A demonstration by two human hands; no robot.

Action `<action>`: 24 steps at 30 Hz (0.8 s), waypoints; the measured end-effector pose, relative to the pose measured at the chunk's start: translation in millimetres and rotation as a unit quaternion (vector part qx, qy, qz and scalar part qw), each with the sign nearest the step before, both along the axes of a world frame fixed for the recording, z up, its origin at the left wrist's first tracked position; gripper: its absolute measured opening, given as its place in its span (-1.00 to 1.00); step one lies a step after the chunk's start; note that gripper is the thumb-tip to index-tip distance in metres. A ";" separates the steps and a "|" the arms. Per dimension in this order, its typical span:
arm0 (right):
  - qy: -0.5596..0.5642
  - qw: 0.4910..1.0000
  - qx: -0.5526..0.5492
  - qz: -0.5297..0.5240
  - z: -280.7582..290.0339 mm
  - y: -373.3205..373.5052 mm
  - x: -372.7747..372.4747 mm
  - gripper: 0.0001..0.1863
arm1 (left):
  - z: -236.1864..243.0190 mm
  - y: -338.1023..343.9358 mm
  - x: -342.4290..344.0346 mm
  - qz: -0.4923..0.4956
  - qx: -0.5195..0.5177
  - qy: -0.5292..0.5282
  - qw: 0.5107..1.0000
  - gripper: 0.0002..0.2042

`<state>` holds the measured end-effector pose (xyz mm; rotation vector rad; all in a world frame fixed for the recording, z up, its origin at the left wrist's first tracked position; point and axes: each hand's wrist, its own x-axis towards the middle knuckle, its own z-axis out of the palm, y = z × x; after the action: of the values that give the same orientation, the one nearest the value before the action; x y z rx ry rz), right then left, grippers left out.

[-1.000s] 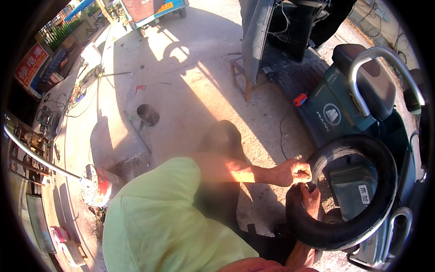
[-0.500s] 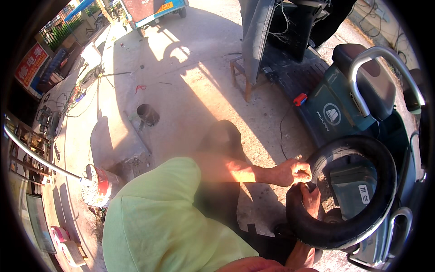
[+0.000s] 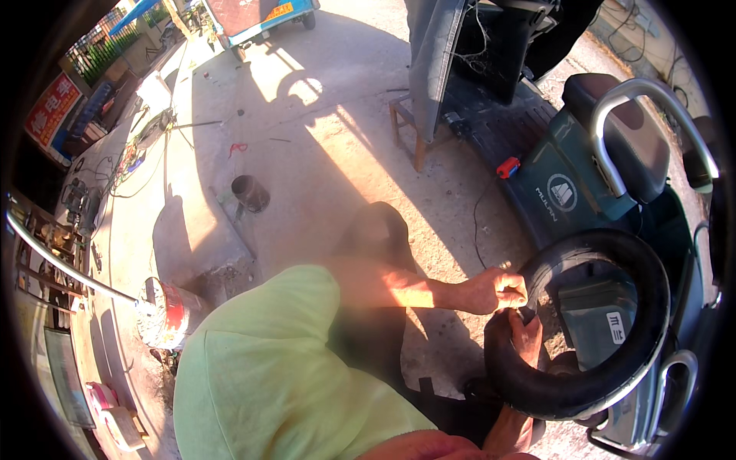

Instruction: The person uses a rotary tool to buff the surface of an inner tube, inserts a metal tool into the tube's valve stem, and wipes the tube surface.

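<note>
A black rubber tyre stands tilted up at the right, in front of a dark green scooter. My right hand is closed around the tyre's left side, its thumb on the near face and its forearm rising from below. Just above it, my left hand reaches in from the left with fingers pinched together at the tyre's edge. Its fingertips almost meet my right thumb. Whatever those fingers pinch is too small to make out.
A red tool with a cord sits on the scooter's footboard. A dark metal can stands on the concrete ahead, and a red-and-white bucket at the left. Cables lie farther off; a blue cart is at the back.
</note>
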<state>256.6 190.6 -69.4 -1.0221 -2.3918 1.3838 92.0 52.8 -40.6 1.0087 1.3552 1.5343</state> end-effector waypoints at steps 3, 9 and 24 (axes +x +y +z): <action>-0.007 1.000 0.006 0.002 2.1 0.2 -0.7 -0.61 | 0.2 0.2 -0.2 0.002 -0.001 0.008 1.000 -0.85; -0.009 1.000 0.002 0.003 9.1 -3.4 -3.4 -0.60 | 1.3 -0.7 -0.9 0.004 -0.001 0.019 1.000 -0.84; -0.014 1.000 0.014 -0.008 10.3 -5.4 -3.9 -0.59 | 1.2 -0.1 -0.7 0.003 -0.004 0.006 1.000 -0.84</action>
<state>252.6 185.3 -59.1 -1.0580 -2.4118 1.3355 91.2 52.7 -39.4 1.0111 1.3724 1.5289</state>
